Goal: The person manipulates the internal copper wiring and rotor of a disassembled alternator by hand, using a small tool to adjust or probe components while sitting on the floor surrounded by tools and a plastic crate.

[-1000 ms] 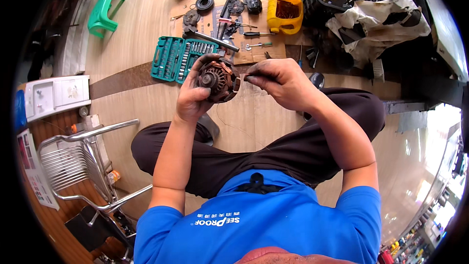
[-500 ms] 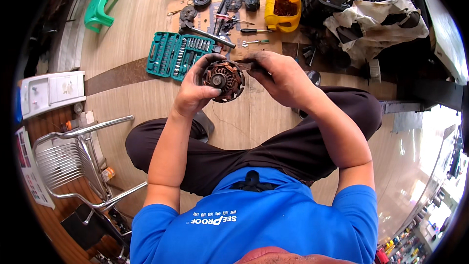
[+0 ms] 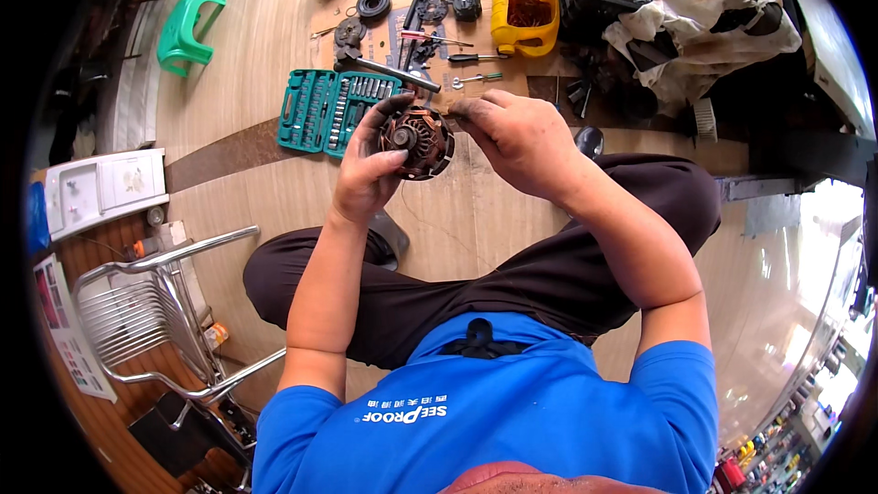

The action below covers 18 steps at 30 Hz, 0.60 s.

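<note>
A round, dark motor part with copper windings (image 3: 426,151) is gripped in my left hand (image 3: 366,165), fingers wrapped over its left side and thumb across its face near the central hub. My right hand (image 3: 508,137) is closed in a pinch beside the part's upper right; what its fingertips hold, if anything, is hidden. Just beyond the hands lie an open teal socket case (image 3: 306,110) and a cardboard sheet (image 3: 517,80) bearing screwdrivers (image 3: 476,58), a black ring (image 3: 373,4) and several metal parts.
A cut yellow jug (image 3: 503,18), black crates (image 3: 590,0) and a dirty white cloth (image 3: 681,23) are at the upper right. A green stool (image 3: 178,32) stands at the upper left, a chrome-tube chair (image 3: 146,311) at the lower left. My bent legs (image 3: 658,201) frame the work.
The wound part has tilted and risen slightly in my left hand. My right hand has moved upward along the part's edge, its fingers still pinched.
</note>
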Each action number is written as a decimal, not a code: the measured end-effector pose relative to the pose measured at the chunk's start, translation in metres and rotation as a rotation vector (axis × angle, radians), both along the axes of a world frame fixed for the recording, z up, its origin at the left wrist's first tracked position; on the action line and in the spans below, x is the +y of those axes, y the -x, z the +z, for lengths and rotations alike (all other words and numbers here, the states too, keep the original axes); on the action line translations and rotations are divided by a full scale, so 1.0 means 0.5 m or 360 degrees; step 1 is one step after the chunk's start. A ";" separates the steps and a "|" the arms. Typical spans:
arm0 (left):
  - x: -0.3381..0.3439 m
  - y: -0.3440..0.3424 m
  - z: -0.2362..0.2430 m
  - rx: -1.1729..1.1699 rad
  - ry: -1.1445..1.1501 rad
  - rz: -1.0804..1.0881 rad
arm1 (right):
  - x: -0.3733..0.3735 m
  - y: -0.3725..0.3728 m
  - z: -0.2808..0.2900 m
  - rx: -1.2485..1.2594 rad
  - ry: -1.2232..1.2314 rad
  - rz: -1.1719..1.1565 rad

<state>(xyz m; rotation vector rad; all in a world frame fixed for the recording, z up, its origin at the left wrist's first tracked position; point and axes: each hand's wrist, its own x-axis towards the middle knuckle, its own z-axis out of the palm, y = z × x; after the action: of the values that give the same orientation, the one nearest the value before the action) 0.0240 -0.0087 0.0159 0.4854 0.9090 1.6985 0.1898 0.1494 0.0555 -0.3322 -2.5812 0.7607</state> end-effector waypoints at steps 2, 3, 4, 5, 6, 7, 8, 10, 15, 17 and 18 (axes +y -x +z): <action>-0.001 -0.004 -0.004 -0.0028 -0.0023 0.0003 | 0.000 -0.002 -0.001 -0.0046 -0.0044 -0.0031; -0.002 -0.005 -0.006 -0.0043 -0.0033 0.0005 | 0.004 -0.002 -0.003 -0.0087 -0.0076 -0.0057; -0.002 -0.005 -0.007 -0.0077 -0.0063 0.0000 | 0.008 -0.003 -0.005 -0.0127 -0.0109 -0.0082; -0.002 -0.004 -0.007 -0.0109 -0.0086 -0.0007 | 0.011 -0.002 -0.007 -0.0217 -0.0148 -0.0102; -0.003 -0.003 -0.008 -0.0141 -0.0109 -0.0014 | 0.015 -0.001 -0.008 -0.0307 -0.0187 -0.0122; -0.002 -0.004 -0.009 -0.0199 -0.0111 0.0034 | 0.019 -0.001 -0.011 -0.0397 -0.0225 -0.0141; 0.001 -0.006 -0.010 -0.0253 -0.0112 0.0077 | 0.024 -0.002 -0.015 -0.0475 -0.0249 -0.0091; 0.000 -0.001 -0.016 -0.0441 -0.0051 0.0155 | 0.030 -0.006 -0.024 -0.0629 -0.0296 0.0014; -0.008 0.034 -0.044 -0.0760 0.0029 0.0212 | 0.019 -0.005 -0.022 -0.0857 -0.0259 0.0315; 0.000 0.029 -0.034 -0.0726 0.0151 0.0282 | 0.016 -0.006 -0.019 -0.0854 -0.0255 0.0423; -0.001 0.030 -0.035 -0.0719 0.0169 0.0298 | 0.016 -0.006 -0.016 -0.0885 -0.0213 0.0482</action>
<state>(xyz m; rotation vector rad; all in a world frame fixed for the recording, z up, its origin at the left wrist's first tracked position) 0.0091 -0.0094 -0.0017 -0.0615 0.7219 1.8162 0.1930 0.1572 0.0477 -0.1194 -3.2428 0.6571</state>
